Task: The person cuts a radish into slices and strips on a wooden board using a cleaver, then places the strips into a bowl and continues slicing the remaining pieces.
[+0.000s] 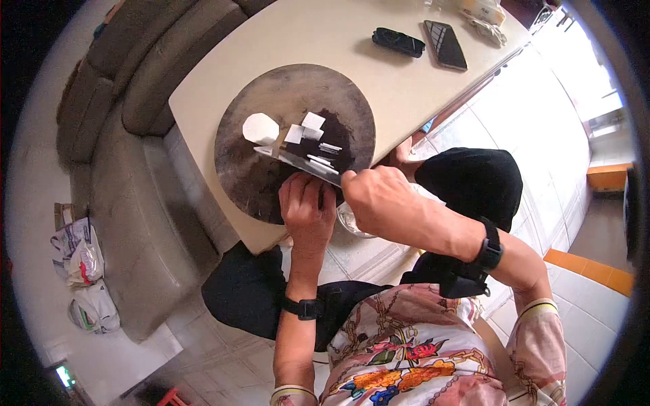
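The knife handle is hidden inside the right hand (379,199), which is clenched around it at the near edge of the round wooden chopping board (250,176); only the cleaver blade (301,162) shows, and what it presses on is hard to make out. The left hand (308,206) lies flat at the board's near rim with its fingers curled down beside the blade, and whether they pin anything cannot be told. A pale bowl (352,222) just below the board is mostly covered by both hands. On the board's middle lie a large white chunk (261,128), flat white slices (305,127) and thin white strips (327,152), over a dark wet patch. Beyond the board, further along the cream table (338,47), rest a black glasses case (398,42) and a dark phone (445,44), with a crumpled white packet (489,26) cut off at the table's far corner. A grey sofa (128,128) wraps around the table to the board's left. The blade's long axis runs diagonally across the board, its tip pointing up-left toward the chunk and its heel toward the right hand.
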A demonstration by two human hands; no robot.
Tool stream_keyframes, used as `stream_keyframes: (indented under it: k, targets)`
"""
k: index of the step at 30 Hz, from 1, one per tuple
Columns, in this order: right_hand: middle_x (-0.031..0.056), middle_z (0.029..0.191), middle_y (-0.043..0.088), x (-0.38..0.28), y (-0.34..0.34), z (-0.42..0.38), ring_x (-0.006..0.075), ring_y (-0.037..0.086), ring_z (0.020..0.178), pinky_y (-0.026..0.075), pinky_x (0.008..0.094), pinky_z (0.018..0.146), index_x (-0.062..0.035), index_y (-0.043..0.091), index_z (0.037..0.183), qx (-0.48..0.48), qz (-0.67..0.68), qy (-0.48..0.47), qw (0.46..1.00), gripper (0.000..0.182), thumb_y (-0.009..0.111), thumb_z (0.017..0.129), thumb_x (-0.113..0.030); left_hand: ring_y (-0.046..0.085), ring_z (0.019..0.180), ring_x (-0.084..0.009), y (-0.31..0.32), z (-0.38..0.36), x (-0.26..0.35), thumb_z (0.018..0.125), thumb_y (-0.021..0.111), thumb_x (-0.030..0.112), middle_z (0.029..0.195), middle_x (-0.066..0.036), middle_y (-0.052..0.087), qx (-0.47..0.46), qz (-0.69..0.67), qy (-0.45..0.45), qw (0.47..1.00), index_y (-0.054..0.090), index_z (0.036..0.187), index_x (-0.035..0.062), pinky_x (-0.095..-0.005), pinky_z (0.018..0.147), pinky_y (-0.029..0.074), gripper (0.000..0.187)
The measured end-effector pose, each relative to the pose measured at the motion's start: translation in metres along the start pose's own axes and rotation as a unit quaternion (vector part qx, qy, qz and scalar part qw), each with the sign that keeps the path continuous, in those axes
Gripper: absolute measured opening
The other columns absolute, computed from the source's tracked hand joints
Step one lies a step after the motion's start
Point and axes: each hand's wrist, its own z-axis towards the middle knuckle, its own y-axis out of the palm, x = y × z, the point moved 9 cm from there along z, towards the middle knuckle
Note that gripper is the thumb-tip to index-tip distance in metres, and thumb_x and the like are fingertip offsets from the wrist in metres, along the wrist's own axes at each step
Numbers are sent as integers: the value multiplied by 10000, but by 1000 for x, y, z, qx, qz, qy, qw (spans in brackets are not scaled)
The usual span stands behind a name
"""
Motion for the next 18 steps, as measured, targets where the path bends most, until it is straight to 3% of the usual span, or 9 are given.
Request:
stream_keyframes:
  k: [2, 7, 9, 16, 18]
  targets:
    - [227, 573, 568, -5, -10, -10, 375, 625, 571, 488, 434, 502, 76, 519, 736, -12, 43, -12, 999, 116, 575, 660, 8, 570, 884, -352, -1, -1, 2, 700, 707, 45, 930, -153, 594, 16, 1, 13, 1000, 621, 893, 2, -446, 782, 471, 216]
    - [219, 563, 563, -4, 1, -11, 371, 626, 565, 488, 425, 496, 76, 510, 734, -60, 22, -5, 998, 127, 579, 650, 8, 575, 859, -355, -3, 2, 2, 695, 706, 35, 899, -152, 601, 11, -3, 12, 1000, 626, 876, -3, -448, 769, 474, 201]
    - [217, 565, 566, -8, -2, -9, 366, 625, 555, 492, 422, 498, 71, 511, 721, 10, 23, -51, 998, 115, 576, 652, 5, 576, 855, -355, -4, 1, 3, 697, 701, 31, 892, -152, 604, 13, -7, 12, 1000, 626, 868, -3, -446, 767, 475, 190]
    - [225, 576, 570, 2, -2, 6, 380, 618, 550, 492, 436, 509, 57, 527, 713, 56, 20, -39, 997, 86, 570, 665, 0, 586, 878, -328, -5, 1, 1, 718, 676, 8, 922, -127, 613, 8, -27, 9, 1000, 629, 863, 1, -424, 789, 482, 153]
    - [239, 574, 559, 7, 1, 1, 394, 613, 560, 486, 441, 508, 59, 528, 719, -8, 23, -35, 999, 91, 572, 667, -1, 588, 882, -323, -5, 1, 3, 720, 674, 5, 923, -123, 612, 17, -35, 14, 999, 629, 862, 0, -418, 793, 484, 149]
